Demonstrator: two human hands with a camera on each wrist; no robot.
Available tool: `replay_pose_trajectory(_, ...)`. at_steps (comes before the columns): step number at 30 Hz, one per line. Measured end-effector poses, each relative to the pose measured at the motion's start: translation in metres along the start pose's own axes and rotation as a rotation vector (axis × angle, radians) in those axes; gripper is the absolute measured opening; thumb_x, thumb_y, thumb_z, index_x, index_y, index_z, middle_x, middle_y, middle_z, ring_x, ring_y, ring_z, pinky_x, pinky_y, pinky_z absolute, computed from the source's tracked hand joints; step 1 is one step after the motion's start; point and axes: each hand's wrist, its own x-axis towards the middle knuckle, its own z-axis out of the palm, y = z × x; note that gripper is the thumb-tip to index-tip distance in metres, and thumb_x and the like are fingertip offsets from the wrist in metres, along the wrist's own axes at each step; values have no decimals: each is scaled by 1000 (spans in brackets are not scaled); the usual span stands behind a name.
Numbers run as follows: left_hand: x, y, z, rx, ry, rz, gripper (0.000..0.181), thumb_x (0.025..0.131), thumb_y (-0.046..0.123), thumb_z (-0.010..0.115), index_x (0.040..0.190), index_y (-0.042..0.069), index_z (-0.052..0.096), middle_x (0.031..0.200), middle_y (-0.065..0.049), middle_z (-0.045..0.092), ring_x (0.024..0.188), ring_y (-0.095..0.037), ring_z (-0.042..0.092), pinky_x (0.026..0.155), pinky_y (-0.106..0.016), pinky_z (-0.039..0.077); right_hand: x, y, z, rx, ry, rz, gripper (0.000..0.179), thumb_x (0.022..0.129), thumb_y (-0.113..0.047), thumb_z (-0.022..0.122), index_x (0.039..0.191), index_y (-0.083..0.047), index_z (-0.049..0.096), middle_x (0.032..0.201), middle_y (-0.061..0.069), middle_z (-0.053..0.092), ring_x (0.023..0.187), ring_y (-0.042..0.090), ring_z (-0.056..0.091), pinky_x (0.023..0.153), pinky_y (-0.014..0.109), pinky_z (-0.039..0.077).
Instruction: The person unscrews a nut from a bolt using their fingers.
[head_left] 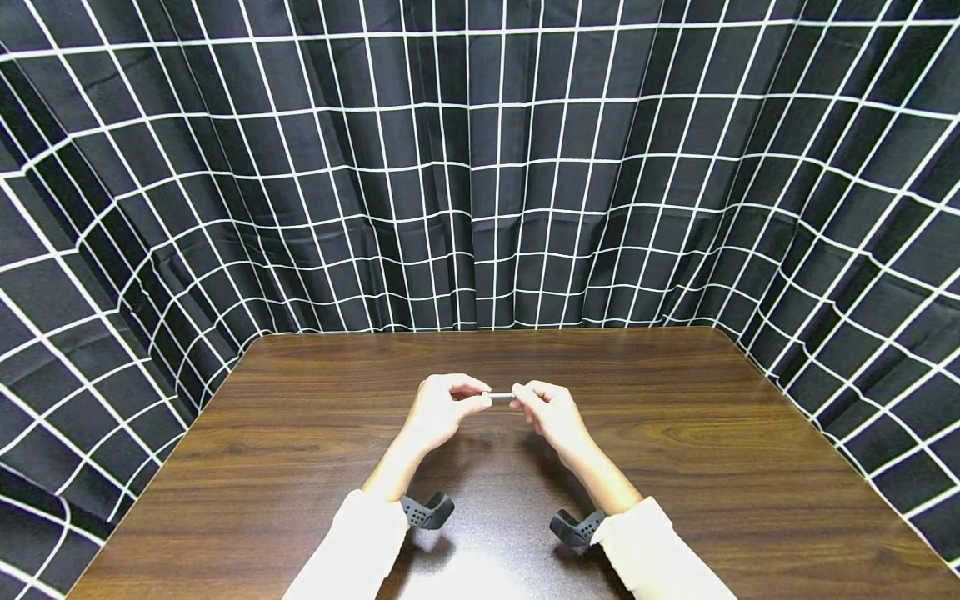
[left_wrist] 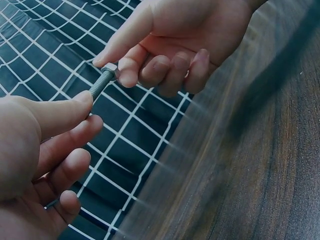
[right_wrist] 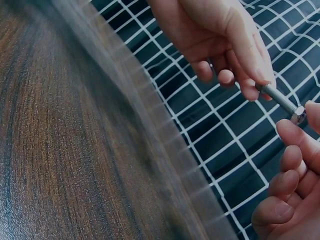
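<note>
A grey metal bolt (head_left: pixel 502 395) is held level in the air between both hands, above the table. My left hand (head_left: pixel 441 410) pinches its threaded end between thumb and forefinger. On the other end, my right hand (head_left: pixel 553 414) has thumb and forefinger on opposite sides of a hexagonal piece (left_wrist: pixel 111 68). Whether that piece is the bolt's head or a nut I cannot tell. Bare thread of the bolt (right_wrist: pixel 281 99) shows between the two hands in the right wrist view. The remaining fingers of both hands are loosely bent and hold nothing.
A brown wood-grain table (head_left: pixel 300 433) lies under the hands. Black curtains (head_left: pixel 495 183) with a white grid surround its back and sides. Dark wrist-worn mounts (head_left: pixel 429 510) sit at both cuffs, near the tabletop.
</note>
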Motion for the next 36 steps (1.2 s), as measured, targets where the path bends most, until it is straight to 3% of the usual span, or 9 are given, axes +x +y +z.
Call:
replay_pose_trajectory(9,-1,0,-3,0,-8,-11,13,82,12,78,93,5,75,83,3,73,71,-9,65,62,-25,49,-2,-10,-2,87,-35,41,13,94,-9,63,94,4,65,62,2,48,49,8,39,45,20,30)
replay_pose_trajectory(20,0,1,-5,9,-12,-4,12,82,13,77,93,8,75,84,3,73,72,-9,66,64,-26,50,-1,-4,-2,129,-46,-24,23,90,-5,66,107,11,62,62,-4,48,49,5,37,44,19,27)
replay_pose_trajectory(28,0,1,-5,5,-15,-7,15,82,13,77,94,4,74,84,2,73,72,-9,66,65,-26,50,-2,-2,-3,183,-76,-98,25,86,7,62,110,13,59,62,-5,45,47,5,36,43,20,26)
replay_pose_trajectory(36,0,1,-5,9,-13,-5,16,82,12,77,95,3,75,85,3,74,71,-8,65,64,-25,49,-2,-2,-3,197,-82,-112,27,84,10,62,111,14,58,64,-5,45,47,4,34,43,20,26)
